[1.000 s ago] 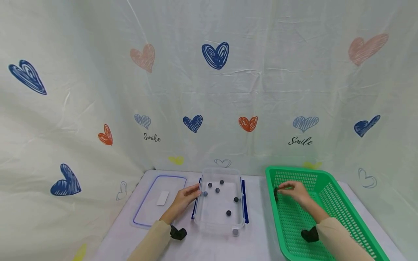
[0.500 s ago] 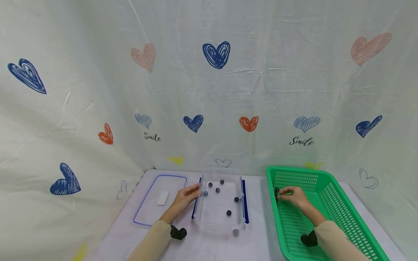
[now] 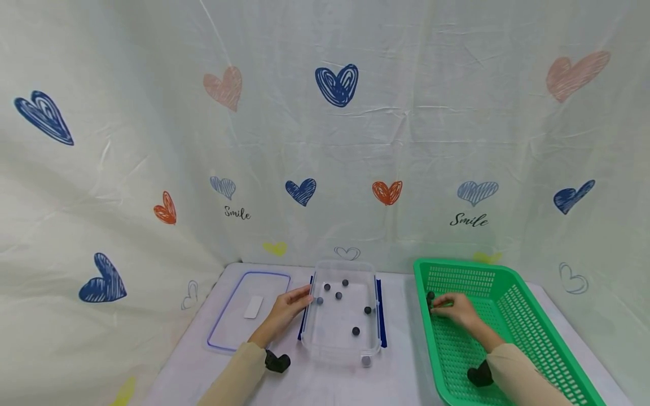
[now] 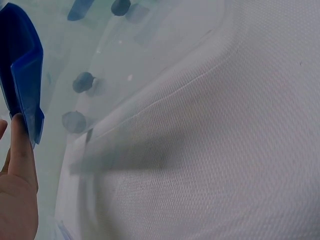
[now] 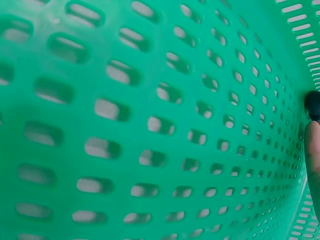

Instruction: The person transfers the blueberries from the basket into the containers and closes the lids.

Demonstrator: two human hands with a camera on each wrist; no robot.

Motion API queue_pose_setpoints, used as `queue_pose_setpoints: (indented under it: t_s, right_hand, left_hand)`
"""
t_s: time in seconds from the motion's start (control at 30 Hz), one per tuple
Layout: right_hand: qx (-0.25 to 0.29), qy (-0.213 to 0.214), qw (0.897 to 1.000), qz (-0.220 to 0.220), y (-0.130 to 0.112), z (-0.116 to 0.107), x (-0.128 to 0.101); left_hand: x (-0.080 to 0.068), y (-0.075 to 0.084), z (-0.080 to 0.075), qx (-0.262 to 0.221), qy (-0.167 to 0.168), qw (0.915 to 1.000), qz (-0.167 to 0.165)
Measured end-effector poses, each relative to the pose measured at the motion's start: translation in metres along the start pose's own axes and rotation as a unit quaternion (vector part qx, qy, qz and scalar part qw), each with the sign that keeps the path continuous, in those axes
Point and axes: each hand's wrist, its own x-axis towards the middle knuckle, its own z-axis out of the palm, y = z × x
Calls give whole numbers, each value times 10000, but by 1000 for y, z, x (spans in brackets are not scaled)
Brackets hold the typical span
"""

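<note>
My left hand point(image 3: 285, 312) touches the left side of a clear plastic box point(image 3: 345, 347). In the left wrist view its finger point(image 4: 22, 155) lies against the box's blue latch point(image 4: 27, 75). Several small dark balls, one of them a black ball point(image 3: 356, 331), lie spread inside the box. My right hand point(image 3: 457, 310) is in a green plastic basket point(image 3: 454, 361), fingertips at its left wall. A black ball point(image 3: 430, 295) sits just above those fingertips, with more black partly hidden below it. In the right wrist view, a dark ball point(image 5: 313, 104) meets one fingertip; whether the fingers pinch it is unclear.
A clear lid point(image 3: 228, 332) with a blue rim lies flat left of the box, with a white rectangle point(image 3: 253, 308) within its outline. A white cloth point(image 3: 396, 372) covers the table. Behind stands a pale curtain point(image 3: 325, 146) printed with hearts.
My right hand has shifted slightly down along the basket's left wall, so the upper black ball shows more clearly. My left hand and the box have stayed in place.
</note>
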Motion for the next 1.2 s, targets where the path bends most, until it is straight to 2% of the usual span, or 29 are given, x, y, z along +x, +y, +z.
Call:
queue_pose_setpoints:
  t_s: [0.2,0.63,0.93,1.2]
  right_hand:
    - [78,-109,9999,-51,-4,2,-3]
    - [-21,13,10000,-52,-5,7,-1]
    - [-168,88,9997,-151,-8,0,0]
    - [80,123,9999,-49,-13,-9,1]
  left_hand:
    - [0,1,0,-56,-1,10000,-32]
    - [1,0,-1,-64,-83,9999,11]
    - [2,0,0,-37,-13,10000,-42]
    - [2,0,0,-110,-48,9999,-13]
